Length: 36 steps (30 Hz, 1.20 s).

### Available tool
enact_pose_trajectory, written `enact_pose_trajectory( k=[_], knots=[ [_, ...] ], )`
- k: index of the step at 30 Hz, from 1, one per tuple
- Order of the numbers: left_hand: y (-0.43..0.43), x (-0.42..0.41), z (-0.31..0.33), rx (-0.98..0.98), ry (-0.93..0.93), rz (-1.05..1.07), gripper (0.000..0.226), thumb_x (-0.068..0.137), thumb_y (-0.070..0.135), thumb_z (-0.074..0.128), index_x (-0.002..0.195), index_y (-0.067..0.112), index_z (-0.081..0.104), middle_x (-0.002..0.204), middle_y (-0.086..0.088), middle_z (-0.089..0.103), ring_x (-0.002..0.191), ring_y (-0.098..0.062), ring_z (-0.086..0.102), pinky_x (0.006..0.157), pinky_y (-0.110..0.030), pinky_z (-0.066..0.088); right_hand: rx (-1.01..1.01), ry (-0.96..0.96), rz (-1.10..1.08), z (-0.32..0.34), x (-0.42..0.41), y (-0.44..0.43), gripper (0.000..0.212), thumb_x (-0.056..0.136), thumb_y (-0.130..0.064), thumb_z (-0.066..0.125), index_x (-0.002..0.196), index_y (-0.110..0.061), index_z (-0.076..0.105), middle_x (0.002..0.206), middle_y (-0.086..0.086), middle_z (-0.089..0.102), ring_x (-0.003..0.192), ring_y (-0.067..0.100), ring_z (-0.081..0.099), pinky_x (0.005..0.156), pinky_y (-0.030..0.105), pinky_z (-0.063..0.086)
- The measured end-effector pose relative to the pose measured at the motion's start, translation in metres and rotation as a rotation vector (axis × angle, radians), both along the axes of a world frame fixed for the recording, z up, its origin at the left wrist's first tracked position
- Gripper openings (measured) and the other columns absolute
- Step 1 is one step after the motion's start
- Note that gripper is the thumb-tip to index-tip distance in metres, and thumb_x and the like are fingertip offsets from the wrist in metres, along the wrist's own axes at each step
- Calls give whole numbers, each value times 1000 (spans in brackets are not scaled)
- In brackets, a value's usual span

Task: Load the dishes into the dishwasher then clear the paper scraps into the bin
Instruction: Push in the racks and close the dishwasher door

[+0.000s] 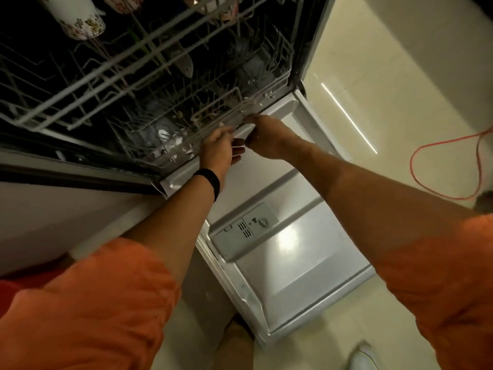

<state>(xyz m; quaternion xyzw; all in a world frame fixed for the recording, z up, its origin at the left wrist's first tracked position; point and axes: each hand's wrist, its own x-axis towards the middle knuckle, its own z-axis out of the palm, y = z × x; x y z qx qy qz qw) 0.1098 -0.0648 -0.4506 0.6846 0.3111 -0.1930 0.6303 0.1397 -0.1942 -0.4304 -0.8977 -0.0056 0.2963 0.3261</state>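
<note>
Both hands reach to the front edge of the lower rack (pixel 170 121) of the open dishwasher (pixel 306 49). The left hand (pixel 219 148), with a black band (pixel 210 181) on its wrist, curls its fingers over the rack's white front bar (pixel 241 133). The right hand (pixel 262 137) is closed on the same bar just beside it, the two hands nearly touching. The door (pixel 293 252) lies folded down flat below the arms, its soap compartment (pixel 245 229) facing up. The lower rack holds some pale dishes, too blurred to name. Above it, the upper rack (pixel 112 76) is pulled forward, and a flowered white mug (pixel 80 20) sits upside down at its far left. An orange cord (pixel 442 145) loops on the pale floor (pixel 400 89) to the right. Orange sleeves (pixel 88 303) cover both upper arms.
</note>
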Motion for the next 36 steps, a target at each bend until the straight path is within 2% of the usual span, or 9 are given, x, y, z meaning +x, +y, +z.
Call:
enact_pose_trajectory(
  k=[3, 6, 10, 17, 21, 25, 29, 33, 36],
  knots=[
    [-29, -44, 7, -66, 0, 28, 28, 105, 22, 44, 124, 19, 64, 112, -5, 73, 103, -18, 70, 83, -31, 58, 37, 33, -40, 1, -41, -39, 55, 97, -16, 58, 149, -22, 42, 136, 5, 60, 126, 23, 55, 103, 28, 40],
    [-67, -103, 12, -170, 0, 98, 39, 107, 37, 38, 135, 19, 58, 122, -2, 69, 110, -17, 68, 87, -31, 57, 118, 83, -132, 3, -97, -88, 54, 97, -19, 59, 148, -21, 43, 131, 4, 64, 116, 20, 60, 96, 23, 43],
    [-123, -184, 19, -292, 24, 222, 55, 108, 50, 26, 138, 16, 57, 128, -5, 67, 112, -21, 68, 96, -36, 56, 292, 153, -310, 0, -181, -150, 52, 94, -21, 64, 143, -18, 49, 123, 8, 69, 108, 21, 66, 99, 40, 54],
    [-218, -316, 1, -393, 131, 370, 64, 106, 58, 24, 138, 13, 57, 131, -6, 67, 115, -22, 67, 102, -40, 52, 440, 345, -646, -26, -320, -227, 37, 101, -21, 59, 137, -14, 56, 118, 8, 69, 103, 19, 69, 93, 39, 58],
    [-248, -377, -43, -457, 225, 477, 62, 106, 57, 25, 138, 13, 56, 130, -7, 67, 115, -22, 67, 102, -40, 52, 479, 441, -804, -66, -379, -251, 31, 103, -21, 54, 132, -11, 58, 116, 8, 70, 103, 21, 69, 92, 38, 58],
    [-269, -429, -100, -490, 325, 629, 57, 107, 51, 28, 133, 11, 59, 126, -8, 69, 112, -23, 69, 99, -38, 54, 505, 533, -916, -120, -428, -266, 13, 104, -19, 53, 112, -13, 61, 106, 9, 66, 92, 19, 64, 76, 28, 57],
    [-280, -472, -159, -536, 399, 800, 50, 107, 39, 30, 134, 9, 58, 126, -10, 69, 113, -25, 68, 98, -38, 54, 512, 616, -989, -186, -457, -271, 8, 104, -20, 52, 101, -21, 59, 118, 9, 65, 95, 18, 67, 78, 30, 56],
    [-280, -488, -215, -556, 409, 1013, 49, 103, 33, 26, 137, 8, 53, 129, -13, 66, 114, -28, 66, 98, -40, 53, 553, 645, -1078, -239, -457, -265, 19, 106, -15, 43, 120, -12, 56, 129, 9, 61, 109, 23, 66, 84, 34, 58],
    [-276, -483, -253, -623, 361, 1157, 51, 103, 38, 21, 137, 13, 50, 136, -14, 59, 127, -32, 57, 107, -45, 45, 592, 662, -1127, -272, -451, -255, 30, 103, 0, 36, 127, -12, 49, 119, 6, 61, 110, 23, 64, 96, 41, 56]
  ],
)
